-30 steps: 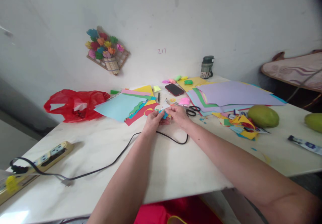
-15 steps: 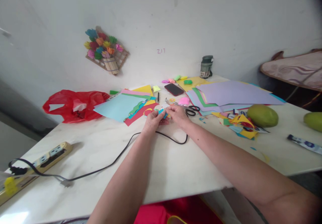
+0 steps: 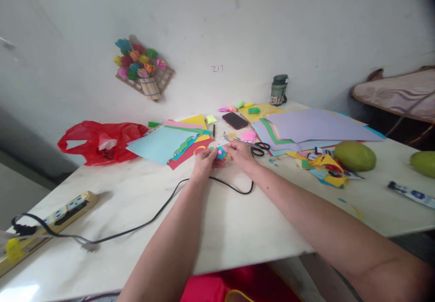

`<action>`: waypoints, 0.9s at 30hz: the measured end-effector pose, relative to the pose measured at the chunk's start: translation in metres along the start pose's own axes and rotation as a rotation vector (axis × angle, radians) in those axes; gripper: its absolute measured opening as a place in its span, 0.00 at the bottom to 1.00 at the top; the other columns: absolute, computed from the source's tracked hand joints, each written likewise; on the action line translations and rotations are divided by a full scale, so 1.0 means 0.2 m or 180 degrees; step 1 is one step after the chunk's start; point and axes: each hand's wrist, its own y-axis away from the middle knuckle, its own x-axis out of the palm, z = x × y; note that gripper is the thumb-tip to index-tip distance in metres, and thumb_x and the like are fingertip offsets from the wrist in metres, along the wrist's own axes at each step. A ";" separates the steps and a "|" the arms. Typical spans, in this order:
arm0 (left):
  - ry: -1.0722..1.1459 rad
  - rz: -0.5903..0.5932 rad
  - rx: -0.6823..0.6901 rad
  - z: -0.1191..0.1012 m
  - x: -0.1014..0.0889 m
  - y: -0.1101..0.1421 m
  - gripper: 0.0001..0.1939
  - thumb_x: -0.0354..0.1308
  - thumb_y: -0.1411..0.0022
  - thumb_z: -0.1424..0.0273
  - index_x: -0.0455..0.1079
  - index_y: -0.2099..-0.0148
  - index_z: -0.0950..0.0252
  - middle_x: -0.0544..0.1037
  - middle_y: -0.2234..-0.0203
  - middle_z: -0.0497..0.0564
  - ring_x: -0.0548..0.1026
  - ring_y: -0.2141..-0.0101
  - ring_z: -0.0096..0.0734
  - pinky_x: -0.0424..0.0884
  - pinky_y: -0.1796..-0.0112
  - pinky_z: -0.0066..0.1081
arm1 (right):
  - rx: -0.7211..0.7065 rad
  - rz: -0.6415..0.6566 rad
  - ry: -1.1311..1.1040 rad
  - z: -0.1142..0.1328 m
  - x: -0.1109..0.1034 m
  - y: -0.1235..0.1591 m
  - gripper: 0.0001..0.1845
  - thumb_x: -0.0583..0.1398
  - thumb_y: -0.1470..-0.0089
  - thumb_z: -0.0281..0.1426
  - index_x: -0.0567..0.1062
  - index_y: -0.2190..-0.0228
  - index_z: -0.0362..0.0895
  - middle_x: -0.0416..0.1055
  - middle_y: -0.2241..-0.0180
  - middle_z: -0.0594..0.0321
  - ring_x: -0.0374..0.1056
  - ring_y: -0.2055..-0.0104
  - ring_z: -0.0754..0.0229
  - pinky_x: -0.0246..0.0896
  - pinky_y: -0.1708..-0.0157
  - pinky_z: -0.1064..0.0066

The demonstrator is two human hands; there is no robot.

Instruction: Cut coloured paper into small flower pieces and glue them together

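Between my two hands is a small blue paper piece with a pink spot at its middle, perhaps a paper flower. My left hand is closed on its left side, thumb on top. At its right edge the fingers of my right hand are pinched together. Whether they grip the same piece or something smaller, I cannot tell. Black-handled scissors lie just beyond my right wrist. A red paper sheet is on the table left of my left hand.
Stacked coloured paper lies at right, with paper scraps and a green mango-like fruit before it. A phone rests behind my hands. At left are a red plastic bag and a power strip; a black cable crosses the table.
The blue paper piece has turned in my fingers, so that its pink middle now shows. My left thumb has drawn back slightly to the left. Everything else on the table stays put.
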 end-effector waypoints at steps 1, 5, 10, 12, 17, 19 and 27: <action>-0.0029 -0.0042 0.0020 0.00 0.00 0.00 0.20 0.63 0.53 0.55 0.66 0.70 0.68 0.75 0.81 0.49 0.73 0.82 0.29 0.71 0.75 0.28 | 0.0031 0.0017 -0.0021 0.00 0.00 0.00 0.14 0.61 0.59 0.41 0.71 0.83 0.42 0.64 0.83 0.68 0.57 0.78 0.66 0.53 0.75 0.71; -0.0080 -0.0165 0.0096 0.00 0.00 0.00 0.20 0.63 0.53 0.54 0.65 0.71 0.67 0.74 0.81 0.48 0.73 0.82 0.28 0.71 0.76 0.28 | 0.0282 0.0258 -0.0167 0.03 0.00 0.02 0.17 0.61 0.59 0.44 0.72 0.81 0.42 0.67 0.80 0.65 0.59 0.76 0.64 0.51 0.77 0.72; -0.0105 -0.0187 0.0115 0.00 0.01 -0.01 0.21 0.63 0.53 0.53 0.65 0.72 0.66 0.75 0.80 0.48 0.72 0.82 0.27 0.70 0.77 0.27 | 0.0332 0.0267 -0.0181 0.04 0.01 0.03 0.20 0.64 0.65 0.47 0.70 0.82 0.42 0.66 0.81 0.66 0.56 0.78 0.67 0.49 0.78 0.72; -0.0093 -0.0170 0.0099 0.00 0.01 -0.01 0.22 0.63 0.54 0.52 0.64 0.72 0.66 0.75 0.80 0.48 0.72 0.82 0.27 0.70 0.76 0.28 | 0.0309 0.0188 -0.0155 0.03 0.01 0.02 0.21 0.65 0.66 0.47 0.69 0.83 0.42 0.64 0.82 0.68 0.55 0.79 0.67 0.48 0.78 0.72; -0.0010 -0.0139 0.0057 0.01 0.01 -0.02 0.22 0.64 0.55 0.52 0.64 0.71 0.66 0.75 0.81 0.47 0.72 0.82 0.26 0.70 0.76 0.28 | 0.0341 0.0073 -0.0180 0.01 0.02 0.01 0.22 0.66 0.69 0.49 0.68 0.84 0.43 0.61 0.84 0.69 0.52 0.80 0.68 0.47 0.78 0.72; -0.0008 -0.0147 0.0032 0.01 0.01 -0.02 0.22 0.64 0.55 0.53 0.64 0.71 0.66 0.74 0.81 0.47 0.72 0.82 0.27 0.70 0.76 0.27 | 0.0373 0.0060 -0.0204 0.00 0.02 0.00 0.23 0.66 0.70 0.49 0.67 0.84 0.43 0.62 0.84 0.69 0.52 0.80 0.68 0.47 0.78 0.72; -0.0002 -0.0149 -0.0009 0.01 0.01 -0.01 0.21 0.64 0.54 0.53 0.65 0.71 0.66 0.75 0.80 0.48 0.73 0.81 0.27 0.70 0.76 0.27 | 0.0418 0.0115 -0.0198 0.00 0.02 0.01 0.20 0.64 0.66 0.48 0.69 0.82 0.44 0.67 0.81 0.64 0.57 0.77 0.64 0.49 0.78 0.71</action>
